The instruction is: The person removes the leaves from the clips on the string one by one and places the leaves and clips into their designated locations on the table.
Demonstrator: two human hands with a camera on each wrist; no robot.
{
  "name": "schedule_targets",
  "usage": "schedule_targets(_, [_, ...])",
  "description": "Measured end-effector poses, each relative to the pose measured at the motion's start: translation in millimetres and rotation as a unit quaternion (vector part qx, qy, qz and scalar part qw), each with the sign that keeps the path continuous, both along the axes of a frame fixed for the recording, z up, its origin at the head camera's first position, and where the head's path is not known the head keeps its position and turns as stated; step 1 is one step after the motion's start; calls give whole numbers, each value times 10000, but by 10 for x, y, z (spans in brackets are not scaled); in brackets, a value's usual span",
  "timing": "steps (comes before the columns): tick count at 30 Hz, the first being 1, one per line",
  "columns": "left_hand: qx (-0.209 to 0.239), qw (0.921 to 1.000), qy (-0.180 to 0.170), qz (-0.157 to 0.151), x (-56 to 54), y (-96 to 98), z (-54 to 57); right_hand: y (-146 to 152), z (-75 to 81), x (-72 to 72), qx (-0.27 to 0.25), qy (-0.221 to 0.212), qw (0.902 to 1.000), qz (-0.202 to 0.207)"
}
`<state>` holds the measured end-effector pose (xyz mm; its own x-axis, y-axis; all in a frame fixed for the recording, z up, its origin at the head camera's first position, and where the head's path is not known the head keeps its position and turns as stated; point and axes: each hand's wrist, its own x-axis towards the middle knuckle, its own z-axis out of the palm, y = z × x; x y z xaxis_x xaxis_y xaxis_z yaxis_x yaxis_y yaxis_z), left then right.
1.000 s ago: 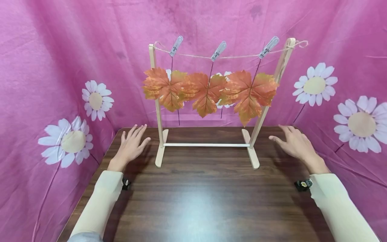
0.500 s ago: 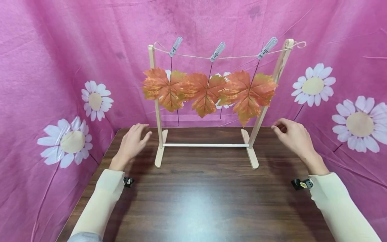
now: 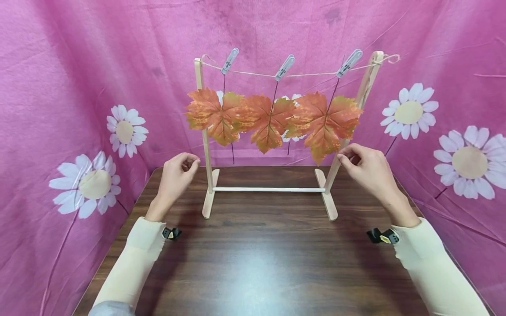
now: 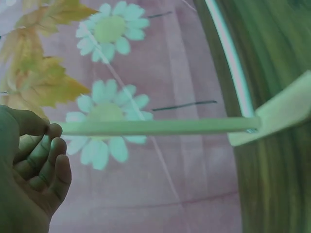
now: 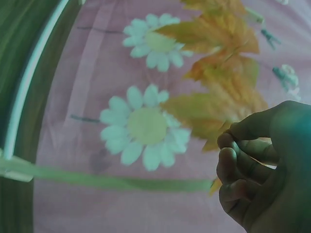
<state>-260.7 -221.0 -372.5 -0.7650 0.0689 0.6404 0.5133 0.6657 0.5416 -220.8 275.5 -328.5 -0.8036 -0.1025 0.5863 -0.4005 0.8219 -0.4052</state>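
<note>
Three orange-and-green artificial maple leaves hang by dark stems from grey clothespins on a twine line. The twine spans a wooden stand. Just left of the stand's left post is my left hand, thumb and fingertips drawn together, nothing visible in it; a small gap separates it from the post. My right hand is curled likewise, its fingertips overlapping the right post in the head view, close under the right leaf's edge. Whether they touch post or leaf I cannot tell.
The stand's feet and white crossbar rest toward the back of a dark wooden table. Pink cloth printed with white daisies surrounds the table at the back and sides.
Both hands have gone from spread fingers at the table's far corners to curled fingers with thumbs brought in. They rose and moved inward, the right one farther. Leaves and stand look unchanged.
</note>
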Motion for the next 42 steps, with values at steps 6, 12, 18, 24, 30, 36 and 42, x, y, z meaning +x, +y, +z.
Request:
schedule_targets(6, [281, 9996, 14, -49, 43, 94, 134, -237, 163, 33, 19, 62, 9997, 256])
schedule_targets(12, [458, 9989, 85, -109, 99, 221, 305, -453, 331, 54, 5, 166, 9986, 496])
schedule_targets(18, [589, 9974, 365, -218, 148, 362, 518, -707, 520, 48, -117, 304, 9962, 810])
schedule_targets(24, [826, 9945, 469, -434, 170, 504, 696, -970, 708, 16, -202, 470, 9926, 1104])
schedule_targets(30, [1053, 9914, 565, -541, 146, 640, 858, -1213, 886, -67, -137, 561, 9879, 1439])
schedule_targets(36, [1198, 9894, 553, -601, 103, 779, 1019, -1421, 1032, -154, -71, 496, 9861, 1585])
schedule_targets(42, [1271, 9886, 514, -625, 21, 882, 1141, -1587, 1165, -268, -69, 296, 9862, 1630])
